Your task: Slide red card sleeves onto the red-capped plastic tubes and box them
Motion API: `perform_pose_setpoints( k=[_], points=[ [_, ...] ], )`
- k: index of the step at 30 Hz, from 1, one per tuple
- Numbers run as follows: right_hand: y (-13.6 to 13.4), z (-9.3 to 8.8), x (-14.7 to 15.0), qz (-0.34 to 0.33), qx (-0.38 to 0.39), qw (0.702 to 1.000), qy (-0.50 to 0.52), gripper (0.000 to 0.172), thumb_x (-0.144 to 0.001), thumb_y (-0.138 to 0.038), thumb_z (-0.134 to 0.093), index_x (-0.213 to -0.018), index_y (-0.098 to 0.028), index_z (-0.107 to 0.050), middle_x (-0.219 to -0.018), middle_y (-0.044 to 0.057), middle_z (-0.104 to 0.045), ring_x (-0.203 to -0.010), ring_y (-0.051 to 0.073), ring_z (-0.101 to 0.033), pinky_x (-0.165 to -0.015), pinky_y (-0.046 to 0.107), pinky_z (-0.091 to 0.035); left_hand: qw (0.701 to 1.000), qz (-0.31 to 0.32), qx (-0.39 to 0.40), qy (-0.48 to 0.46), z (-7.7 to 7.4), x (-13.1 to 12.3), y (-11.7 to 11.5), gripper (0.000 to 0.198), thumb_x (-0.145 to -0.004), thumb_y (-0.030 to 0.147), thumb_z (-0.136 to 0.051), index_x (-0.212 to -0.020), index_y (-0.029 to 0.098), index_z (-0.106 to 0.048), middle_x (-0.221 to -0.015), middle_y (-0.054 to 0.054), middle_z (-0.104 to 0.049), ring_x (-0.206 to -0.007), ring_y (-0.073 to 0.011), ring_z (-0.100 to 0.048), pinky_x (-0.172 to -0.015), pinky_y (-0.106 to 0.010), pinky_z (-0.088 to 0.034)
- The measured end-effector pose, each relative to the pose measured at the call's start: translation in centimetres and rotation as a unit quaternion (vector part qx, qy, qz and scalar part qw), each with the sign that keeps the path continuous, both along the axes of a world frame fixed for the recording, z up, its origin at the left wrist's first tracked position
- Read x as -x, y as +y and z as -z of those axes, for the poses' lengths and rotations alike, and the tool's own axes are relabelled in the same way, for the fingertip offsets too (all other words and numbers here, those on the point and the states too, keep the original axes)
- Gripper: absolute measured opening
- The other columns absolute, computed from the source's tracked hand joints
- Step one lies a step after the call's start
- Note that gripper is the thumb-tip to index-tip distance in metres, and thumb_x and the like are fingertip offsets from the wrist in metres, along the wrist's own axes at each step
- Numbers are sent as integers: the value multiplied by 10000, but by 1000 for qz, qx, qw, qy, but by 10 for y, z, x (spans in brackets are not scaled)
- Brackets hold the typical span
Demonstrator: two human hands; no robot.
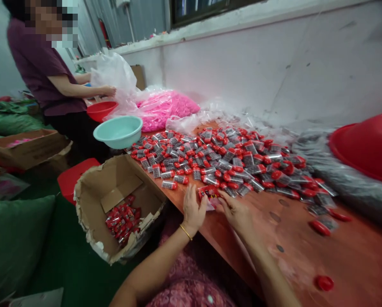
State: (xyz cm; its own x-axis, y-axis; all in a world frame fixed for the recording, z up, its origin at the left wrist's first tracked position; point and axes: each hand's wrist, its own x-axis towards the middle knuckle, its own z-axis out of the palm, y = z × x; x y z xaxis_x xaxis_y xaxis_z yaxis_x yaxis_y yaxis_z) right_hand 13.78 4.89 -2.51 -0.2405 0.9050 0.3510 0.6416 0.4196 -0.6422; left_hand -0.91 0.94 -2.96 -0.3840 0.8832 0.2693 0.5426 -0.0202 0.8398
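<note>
Fingers of the left hand (193, 209) were extended, thumb apart, beside a red packet (211, 194) at the desk's (354, 256) edge; the right hand's (237, 209) fingers bent against it, grip unclear. Red-capped packs (224, 164) lay heaped beyond, a carton (91, 198) leftward.

We find both of the person's arms bare from the forearm down and converging ahead of the body. We record the left forearm (155, 266) slanting forward and inward, its wrist (187, 229) bent back slightly. The left hand (193, 209) stands with fingers extended, close together, thumb angled inward. We note the right forearm (270, 264) reaching forward and inward; the right hand (235, 213) has its fingers bent, fingertips turned toward the left hand. We observe the hands facing each other, just apart.
</note>
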Motion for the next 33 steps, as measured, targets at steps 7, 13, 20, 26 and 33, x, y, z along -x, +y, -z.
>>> perform_pose_setpoints(
  k=[7,13,20,26,33],
  points=[
    [-15,-20,19,-47,201,920,333,354,-754,-516,-553,-808,-177,-639,-624,0,-608,-539,121,-532,-517,237,-440,972,89,0,-216,-44,2,7,257,-741,365,-620,-785,131,-717,-711,-46,-695,-664,-168,-613,-655,-285,-483],
    [-33,-20,27,-27,260,855,448,364,-671,-535,-650,-691,-175,-599,-571,-37,-528,-486,77,-426,-473,207,-362,955,87,12,-283,-46,-11,-3,235,-696,356,-668,-650,126,-687,-597,-2,-640,-578,-114,-544,-606,-239,-440],
    [-43,-5,27,54,114,931,342,384,-823,-473,-471,-561,-194,-500,-519,-30,-485,-508,102,-442,-515,232,-365,895,119,112,-415,-40,-20,-21,331,-602,438,-742,-681,120,-694,-635,-21,-667,-580,-111,-576,-572,-222,-456],
    [-55,6,33,53,85,955,280,306,-865,-392,-434,-682,-187,-570,-627,-1,-575,-586,126,-517,-560,240,-404,835,84,200,-506,-43,-12,-22,397,-448,390,-837,-696,123,-678,-648,-9,-677,-523,-93,-585,-484,-191,-456],
    [-39,-14,-38,-64,33,996,44,289,-897,-212,-351,-1001,-174,-618,-967,78,-667,-895,188,-582,-817,336,-450,812,70,213,-539,-42,-3,-14,329,-488,325,-842,-653,111,-655,-594,-4,-673,-499,-91,-591,-468,-179,-457]
  ],
)
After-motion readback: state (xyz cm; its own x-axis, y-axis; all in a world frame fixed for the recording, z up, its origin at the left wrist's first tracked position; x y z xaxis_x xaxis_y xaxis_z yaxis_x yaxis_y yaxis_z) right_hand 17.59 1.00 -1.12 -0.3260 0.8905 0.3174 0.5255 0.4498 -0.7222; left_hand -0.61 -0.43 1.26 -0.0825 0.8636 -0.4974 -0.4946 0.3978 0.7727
